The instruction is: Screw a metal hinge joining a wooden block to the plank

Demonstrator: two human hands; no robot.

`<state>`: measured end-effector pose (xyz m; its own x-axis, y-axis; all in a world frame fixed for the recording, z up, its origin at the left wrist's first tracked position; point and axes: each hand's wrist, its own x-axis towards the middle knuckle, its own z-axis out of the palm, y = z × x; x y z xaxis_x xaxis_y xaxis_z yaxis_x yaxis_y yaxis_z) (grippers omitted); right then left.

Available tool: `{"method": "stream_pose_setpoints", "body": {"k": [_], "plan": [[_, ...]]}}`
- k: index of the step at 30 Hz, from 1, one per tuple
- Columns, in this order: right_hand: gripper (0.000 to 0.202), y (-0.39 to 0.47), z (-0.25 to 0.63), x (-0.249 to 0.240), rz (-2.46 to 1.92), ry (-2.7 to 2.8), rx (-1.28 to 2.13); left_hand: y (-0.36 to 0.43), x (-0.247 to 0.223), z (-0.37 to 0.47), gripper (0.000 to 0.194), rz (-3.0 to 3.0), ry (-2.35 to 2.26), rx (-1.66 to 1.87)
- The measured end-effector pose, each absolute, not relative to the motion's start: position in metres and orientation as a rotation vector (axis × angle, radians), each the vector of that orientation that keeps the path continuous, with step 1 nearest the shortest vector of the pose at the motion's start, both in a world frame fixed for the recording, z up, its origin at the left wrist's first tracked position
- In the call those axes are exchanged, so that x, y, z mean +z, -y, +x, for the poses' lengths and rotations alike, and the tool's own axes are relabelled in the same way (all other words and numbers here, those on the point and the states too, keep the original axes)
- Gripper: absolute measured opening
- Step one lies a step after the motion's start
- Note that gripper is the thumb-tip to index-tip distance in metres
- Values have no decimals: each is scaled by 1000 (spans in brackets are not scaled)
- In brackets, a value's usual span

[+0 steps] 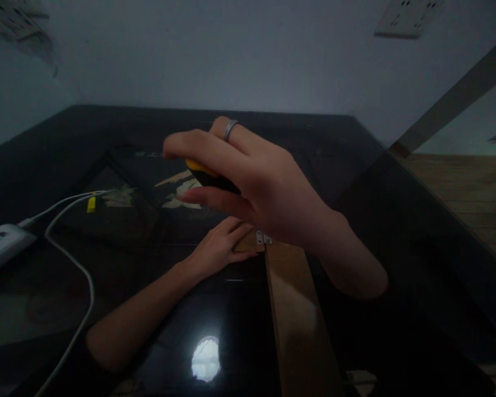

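My right hand [268,176], with a ring on one finger, is closed around the yellow-and-black handle of what looks like a screwdriver [215,179]. Its shaft and tip are hidden behind the hand. Lower down, my left hand [219,245] grips a short wooden piece [248,243] on the dark tabletop, thumb along the near edge and fingers over the far side. A small metal hinge [264,237] with screw holes spans the joint between that piece and a long wooden board [295,309]. The right hand is above the hinge and covers part of the surroundings.
The dark glossy table [149,309] meets a pale wall behind. A white power strip [4,245] with a white cable [85,270] and a yellow tag [91,204] lies at left. Wall sockets [409,16] are at upper right. Worn patches mark the tabletop.
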<state>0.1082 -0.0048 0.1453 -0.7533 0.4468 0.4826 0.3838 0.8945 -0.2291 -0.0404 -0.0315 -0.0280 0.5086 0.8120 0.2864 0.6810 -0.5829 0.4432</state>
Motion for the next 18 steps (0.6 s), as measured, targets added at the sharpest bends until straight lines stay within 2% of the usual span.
{"method": "stream_pose_setpoints", "body": {"k": [6,13,18], "plan": [[37,5,115,147,-481,2486,422,32,-25,-40,60,2460,-1263,679],[34,1,108,145,-702,2437,97,32,-28,-40,54,2459,-1243,699],[40,1,116,149,-568,2522,373,32,-28,-40,56,2450,-1233,689]]}}
